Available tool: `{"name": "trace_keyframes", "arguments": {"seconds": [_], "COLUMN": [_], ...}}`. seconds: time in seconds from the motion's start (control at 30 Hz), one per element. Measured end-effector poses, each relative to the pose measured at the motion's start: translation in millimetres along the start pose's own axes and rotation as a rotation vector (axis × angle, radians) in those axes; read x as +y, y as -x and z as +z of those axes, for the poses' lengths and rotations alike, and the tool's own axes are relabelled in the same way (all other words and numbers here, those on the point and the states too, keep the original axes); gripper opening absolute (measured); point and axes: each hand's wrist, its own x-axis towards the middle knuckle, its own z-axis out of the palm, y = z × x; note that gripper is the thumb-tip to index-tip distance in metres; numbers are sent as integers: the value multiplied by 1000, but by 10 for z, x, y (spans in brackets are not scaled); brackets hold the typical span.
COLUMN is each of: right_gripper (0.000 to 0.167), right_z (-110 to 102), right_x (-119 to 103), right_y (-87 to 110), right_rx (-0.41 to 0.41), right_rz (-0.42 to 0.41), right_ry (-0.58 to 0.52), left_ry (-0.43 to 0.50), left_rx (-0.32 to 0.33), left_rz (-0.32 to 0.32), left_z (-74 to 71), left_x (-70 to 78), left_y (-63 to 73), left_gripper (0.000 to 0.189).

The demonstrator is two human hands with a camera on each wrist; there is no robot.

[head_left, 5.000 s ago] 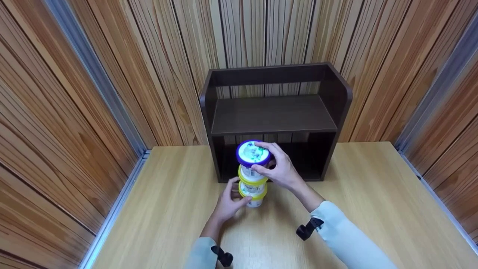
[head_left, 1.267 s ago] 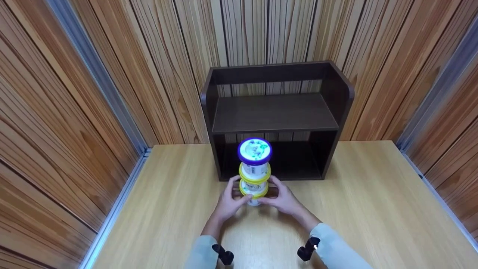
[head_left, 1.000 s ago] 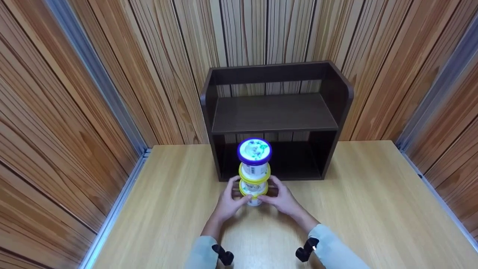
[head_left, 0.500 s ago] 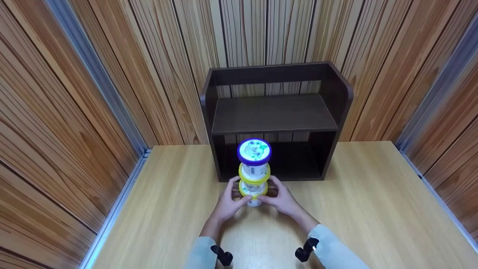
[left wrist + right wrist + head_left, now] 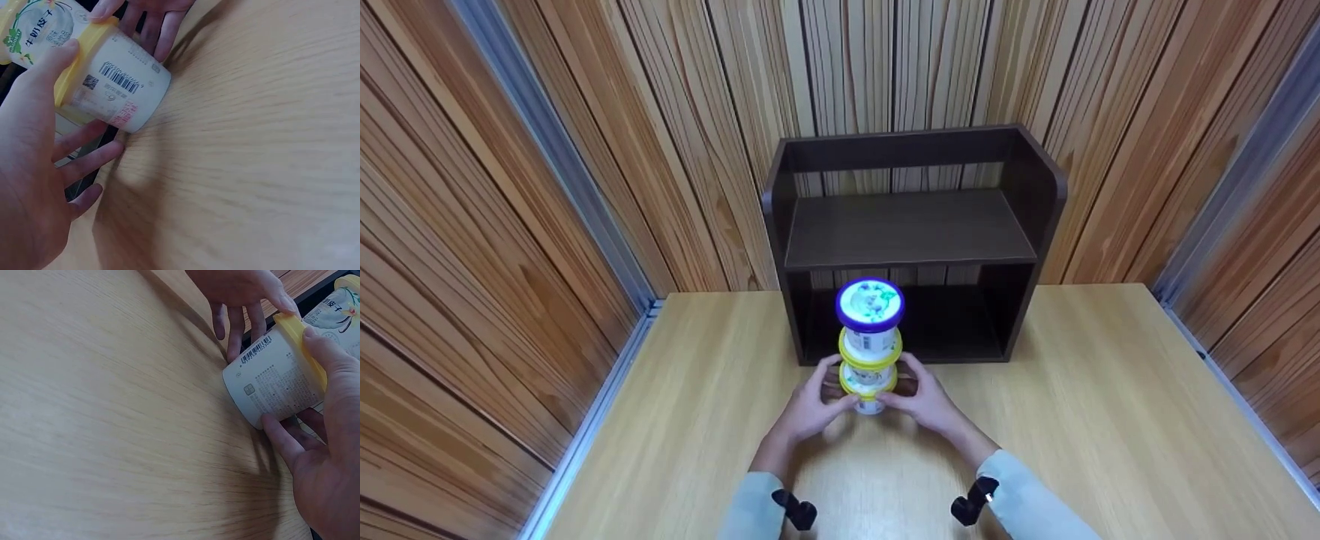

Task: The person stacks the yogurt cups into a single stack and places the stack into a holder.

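Note:
Three white lidded tubs stand stacked upright on the table, in front of the shelf. The top tub (image 5: 871,342) has a blue-rimmed lid; the middle tub (image 5: 867,375) and the bottom tub (image 5: 869,406) have yellow lids. Around the bottom tub's left side is my left hand (image 5: 808,409), its thumb at the lid's rim and its other fingers spread beside and behind. From the opposite side my right hand (image 5: 924,397) grips that tub, thumb on the yellow lid and a fingertip on the wall in the right wrist view. Some fingertips are hidden behind the stack.
A dark brown two-tier shelf (image 5: 913,229) stands behind the stack, close to the panelled wall (image 5: 855,67). The light wooden table (image 5: 720,420) extends to both sides. Metal frame strips (image 5: 585,420) border it.
My right hand was on the top tub's lid five seconds ago and is now at the bottom tub. Since half a second ago my left hand has shifted slightly left. The stack stays upright.

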Motion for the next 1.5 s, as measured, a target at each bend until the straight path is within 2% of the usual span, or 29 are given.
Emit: {"name": "trace_keyframes", "arguments": {"seconds": [0.3,0.53,0.8,1.17,1.33,1.5], "right_gripper": [73,70,71,73,73,71], "right_z": [2,11,9,-6,-4,-7], "right_x": [5,-2,4,11,5,4], "right_y": [0,5,-20,-19,-3,-6], "right_rx": [0,2,1,4,4,5], "right_rz": [13,4,12,7,21,-6], "right_ry": [4,4,-10,6,3,5], "left_ry": [-105,-152,-241,-259,-273,-300], "left_rx": [-40,-47,7,76,99,141], "left_rz": [-10,-19,-5,11,51,146], "left_z": [-153,-306,-488,-685,-774,-883], "left_x": [98,334,532,794,904,1006], "left_y": [8,-28,-42,-36,-57,-65], "left_gripper": [70,58,53,51,52,53]}}
